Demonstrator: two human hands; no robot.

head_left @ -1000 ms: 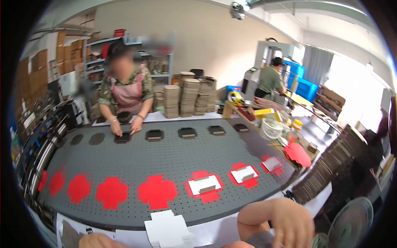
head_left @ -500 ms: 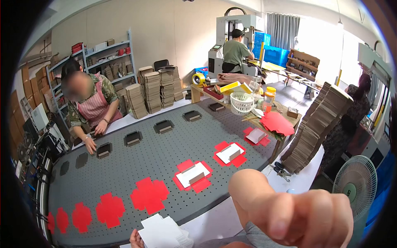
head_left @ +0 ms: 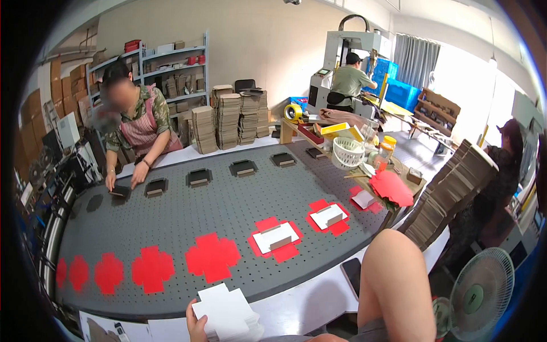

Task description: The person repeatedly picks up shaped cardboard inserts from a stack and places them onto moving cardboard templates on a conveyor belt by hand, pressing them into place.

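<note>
My left hand (head_left: 196,322) grips a stack of white cross-shaped card blanks (head_left: 225,310) at the bottom of the view, thumb on top along its left edge. My bare right arm (head_left: 393,273) rises bent at the lower right; its hand is out of view. On the dark perforated conveyor surface (head_left: 182,219) lie several flat red cross-shaped blanks (head_left: 212,257). Farther right, white cards with upright grey-brown flaps (head_left: 277,238) rest on other red blanks, including one (head_left: 329,217) near the side table. Beyond the stack of white blanks, the nearest red blank lies flat and untouched.
Across the conveyor, a co-worker's hands (head_left: 122,185) touch a black piece, with several more black pieces (head_left: 199,177) in a row. A phone (head_left: 351,276), fan (head_left: 481,293), tall cardboard stack (head_left: 456,194) and cluttered wooden table (head_left: 410,174) stand right. Another person (head_left: 348,82) works behind.
My right hand has dropped out of view, leaving the bent arm. My left hand still holds the white stack. The co-worker brings both hands to a black piece. The camera view has shifted.
</note>
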